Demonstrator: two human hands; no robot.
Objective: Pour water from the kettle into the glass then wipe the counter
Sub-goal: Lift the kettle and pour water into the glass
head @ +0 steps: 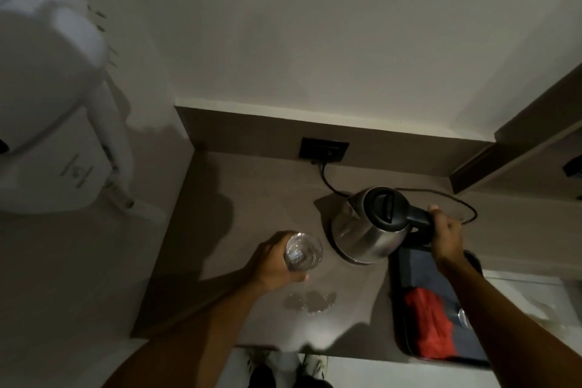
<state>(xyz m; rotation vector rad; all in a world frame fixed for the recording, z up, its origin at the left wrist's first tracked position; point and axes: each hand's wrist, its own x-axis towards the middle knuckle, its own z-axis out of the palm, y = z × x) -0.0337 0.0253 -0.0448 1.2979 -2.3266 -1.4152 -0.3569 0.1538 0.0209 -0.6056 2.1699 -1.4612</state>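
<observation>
Nearest the viewer: shoes (285,365) at the counter (220,230) edge, both forearms reaching forward over it.

Small puddle (310,302) on the counter, just in front of the left hand — likely the reason for the wiping step. Not yet wiped.

To the right, a dark tray (406,293) sits at the counter's near right corner, holding a red cloth (431,324). Cloth lies bunched and untouched; probably meant for the wipe, and kept within the right hand's reach. A small shiny object beside it on the tray — cannot tell what.

Left hand (271,264) wrapped around the glass (304,250), fingers closed on its side wall. Glass looks lifted slightly and held near the kettle's spout side, presumably to shorten the pour and catch the stream. Water level inside too hard to read in this dim light.

Right hand (447,236) clenched on the black handle of the kettle (368,230). Steel body appears tipped a little toward the glass, lid closed, spout pointing left. Whether it rests on its base or is just off it — cannot tell. No stream visible.

Behind: cord (327,178) runs from the kettle area to a wall socket (324,148) in the backsplash.

Judgement: pouring stage, either about to start or just finishing; wiping remains.
</observation>
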